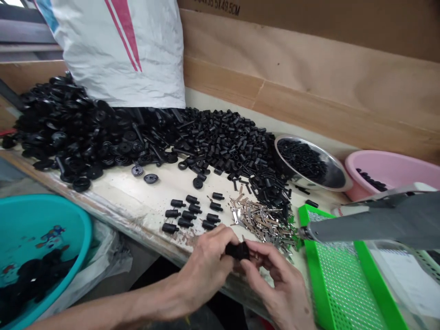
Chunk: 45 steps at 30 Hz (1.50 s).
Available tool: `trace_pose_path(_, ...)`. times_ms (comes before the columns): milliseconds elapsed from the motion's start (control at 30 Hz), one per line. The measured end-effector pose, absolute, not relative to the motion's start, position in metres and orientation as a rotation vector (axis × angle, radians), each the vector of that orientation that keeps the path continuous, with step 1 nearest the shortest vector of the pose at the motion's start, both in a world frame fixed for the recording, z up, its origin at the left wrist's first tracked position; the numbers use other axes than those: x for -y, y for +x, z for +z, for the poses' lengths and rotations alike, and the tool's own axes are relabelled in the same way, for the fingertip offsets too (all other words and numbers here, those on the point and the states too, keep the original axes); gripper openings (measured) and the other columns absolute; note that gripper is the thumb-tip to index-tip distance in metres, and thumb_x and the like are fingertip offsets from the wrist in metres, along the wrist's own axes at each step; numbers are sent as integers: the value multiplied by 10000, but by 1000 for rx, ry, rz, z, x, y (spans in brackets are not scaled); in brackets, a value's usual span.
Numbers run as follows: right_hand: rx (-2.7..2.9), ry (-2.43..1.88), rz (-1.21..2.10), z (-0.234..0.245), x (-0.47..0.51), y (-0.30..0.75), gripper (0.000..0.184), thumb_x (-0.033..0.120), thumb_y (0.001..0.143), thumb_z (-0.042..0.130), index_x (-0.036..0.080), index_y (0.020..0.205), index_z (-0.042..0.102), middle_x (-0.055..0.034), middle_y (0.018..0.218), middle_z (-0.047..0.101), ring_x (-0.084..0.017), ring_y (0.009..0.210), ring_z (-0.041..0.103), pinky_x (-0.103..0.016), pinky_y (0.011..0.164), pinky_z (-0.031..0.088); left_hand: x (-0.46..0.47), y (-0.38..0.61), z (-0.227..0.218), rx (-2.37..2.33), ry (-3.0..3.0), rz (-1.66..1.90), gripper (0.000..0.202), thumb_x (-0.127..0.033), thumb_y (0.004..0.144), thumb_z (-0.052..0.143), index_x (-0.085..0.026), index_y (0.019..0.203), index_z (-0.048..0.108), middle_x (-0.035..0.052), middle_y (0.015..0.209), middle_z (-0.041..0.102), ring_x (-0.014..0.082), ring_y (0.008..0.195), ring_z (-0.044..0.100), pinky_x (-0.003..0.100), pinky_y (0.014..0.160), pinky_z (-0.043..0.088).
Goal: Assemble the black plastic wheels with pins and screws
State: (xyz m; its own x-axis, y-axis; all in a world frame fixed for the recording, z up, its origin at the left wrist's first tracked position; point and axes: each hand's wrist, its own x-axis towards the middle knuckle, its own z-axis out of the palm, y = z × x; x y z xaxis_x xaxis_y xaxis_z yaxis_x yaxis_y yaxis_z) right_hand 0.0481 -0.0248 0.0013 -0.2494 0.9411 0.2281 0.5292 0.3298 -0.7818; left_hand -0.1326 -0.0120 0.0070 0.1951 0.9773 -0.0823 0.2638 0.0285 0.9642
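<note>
A black plastic plug body (238,250) is gripped by the fingers of the closed left hand (205,262) and right hand (275,286), held over the tabletop (147,195) edge. Loose metal terminals (263,223) lie just beyond; black plugs (189,213) are laid out in rows nearby.
</note>
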Motion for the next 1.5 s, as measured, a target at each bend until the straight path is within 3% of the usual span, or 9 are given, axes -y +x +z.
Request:
trace_pose_path(167, 2031, -1193, 691, 6, 22, 48, 259, 148, 835, 616, 240, 1078, 615, 13, 809, 621, -107, 631, 610, -191, 591, 527, 4, -139, 14, -824, 1060, 555, 220, -192, 677, 622, -152, 888, 670, -19, 713, 589, 118, 648, 497, 223, 609, 375)
trace_pose_path(300, 2025, -1203, 708, 6, 22, 47, 256, 160, 828, 633, 237, 1071, 617, 10, 806, 630, -110, 622, 620, -186, 576, 528, 6, -139, 9, -981, 1053, 535, 140, -188, 668, 633, -137, 793, 670, -30, 595, 544, 114, 555, 471, 221, 526, 341)
trace_pose_path(533, 1971, -1239, 747, 3, 24, 46, 248, 169, 827, 633, 232, 1066, 619, -5, 813, 649, -127, 630, 626, -205, 580, 538, 12, -142, 3, -1115, 1425, 683, 196, -170, 715, 632, -207, 904, 666, 0, 909, 576, 127, 714, 529, 216, 607, 399)
trace_pose_path(667, 1976, -1228, 757, 3, 24, 46, 247, 170, 827, 635, 238, 1064, 618, 5, 790, 635, -119, 616, 619, -200, 575, 533, 10, -144, 8, -996, 1262, 565, 127, -175, 761, 558, -171, 837, 659, -20, 685, 565, 124, 594, 535, 217, 553, 411)
trace_pose_path(800, 1891, -1295, 804, 2, 24, 45, 234, 196, 827, 640, 236, 1057, 621, 0, 805, 654, -131, 641, 638, -211, 591, 549, 17, -138, 9, -1258, 1370, 813, 198, -65, 681, 570, -185, 829, 626, -47, 681, 533, 102, 638, 469, 203, 591, 355)
trace_pose_path(933, 1870, -1235, 807, 3, 24, 48, 261, 179, 820, 642, 256, 1070, 634, -4, 860, 658, -129, 669, 645, -218, 612, 545, 11, -143, 17, -1001, 1163, 665, 209, -195, 712, 628, -175, 920, 623, -33, 688, 544, 115, 626, 487, 225, 592, 394)
trace_pose_path(1133, 1942, -1175, 830, 5, 23, 48, 266, 166, 819, 641, 263, 1067, 639, 9, 795, 634, -122, 633, 630, -206, 584, 533, 5, -149, 20, -905, 980, 542, 145, -274, 692, 658, -153, 769, 633, -35, 577, 541, 115, 526, 487, 249, 560, 410)
trace_pose_path(1367, 1928, -1219, 793, 5, 23, 47, 251, 179, 830, 630, 246, 1071, 643, -15, 831, 652, -136, 657, 641, -216, 595, 542, 10, -146, 16, -1036, 1295, 691, 193, -214, 708, 673, -180, 895, 643, -9, 839, 559, 111, 688, 495, 212, 595, 377)
trace_pose_path(1500, 1992, -1167, 807, 6, 22, 47, 294, 152, 824, 636, 270, 1094, 630, 15, 790, 625, -115, 642, 626, -191, 591, 529, 6, -149, 20, -876, 1071, 482, 173, -249, 767, 564, -142, 877, 643, -34, 590, 518, 107, 530, 464, 226, 526, 382)
